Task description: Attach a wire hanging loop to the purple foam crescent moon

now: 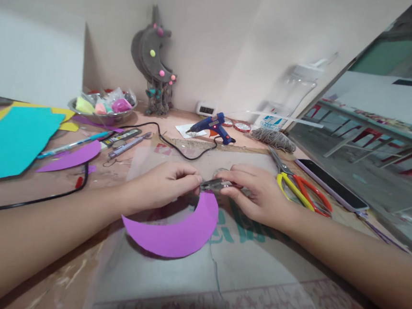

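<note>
My right hand (258, 191) is closed on small dark-jawed pliers (214, 185), whose jaws point left. My left hand (172, 181) pinches at the tip of those jaws; whatever sits between its fingers is too small to make out. Just below the jaws is the upper right tip of a purple crescent (176, 231), a smooth sheet cut-out with its hollow side facing up. Its other tip lies under my left wrist. Beneath it spreads a translucent printed plastic sheet (148, 280). A thin dark line, maybe a thread, runs down from the crescent.
Beyond my hands lie a blue glue gun (208, 124), grey yarn (274, 140), scissors (295, 185) and a phone (333, 184). At left are turquoise sheet (13, 142), pens, a purple offcut (71, 156) and a metal bowl (105, 117). A grey moon ornament (152, 53) stands behind.
</note>
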The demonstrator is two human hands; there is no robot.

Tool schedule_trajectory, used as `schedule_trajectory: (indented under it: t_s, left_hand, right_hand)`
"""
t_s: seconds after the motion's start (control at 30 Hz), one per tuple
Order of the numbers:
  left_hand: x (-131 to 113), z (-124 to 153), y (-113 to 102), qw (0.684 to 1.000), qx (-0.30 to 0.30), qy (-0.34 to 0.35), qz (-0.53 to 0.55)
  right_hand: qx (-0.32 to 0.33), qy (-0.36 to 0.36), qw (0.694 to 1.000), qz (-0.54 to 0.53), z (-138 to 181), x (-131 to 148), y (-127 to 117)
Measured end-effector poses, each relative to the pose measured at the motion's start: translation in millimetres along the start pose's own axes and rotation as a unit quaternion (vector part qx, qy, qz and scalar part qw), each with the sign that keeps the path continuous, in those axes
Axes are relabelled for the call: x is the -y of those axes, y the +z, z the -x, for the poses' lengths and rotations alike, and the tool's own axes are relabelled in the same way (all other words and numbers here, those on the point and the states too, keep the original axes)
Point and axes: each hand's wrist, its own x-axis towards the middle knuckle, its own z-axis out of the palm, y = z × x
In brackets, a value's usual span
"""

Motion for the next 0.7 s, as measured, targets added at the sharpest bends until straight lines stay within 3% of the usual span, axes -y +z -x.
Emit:
schedule_trajectory:
  t_s: [0.37,0.7]
  left_hand:
    - [-2.1,0.2,0.3,0.999,-0.010,0.023,-0.025]
    - [0.9,-0.9,0.6,1.000,-0.011,0.019,-0.018]
  right_hand:
    - [0.019,-0.026,0.998,0.062,-0.8,3.5,-1.3]
    - [0.002,-0.001,1.000,0.022,-0.6,4.2,-2.3]
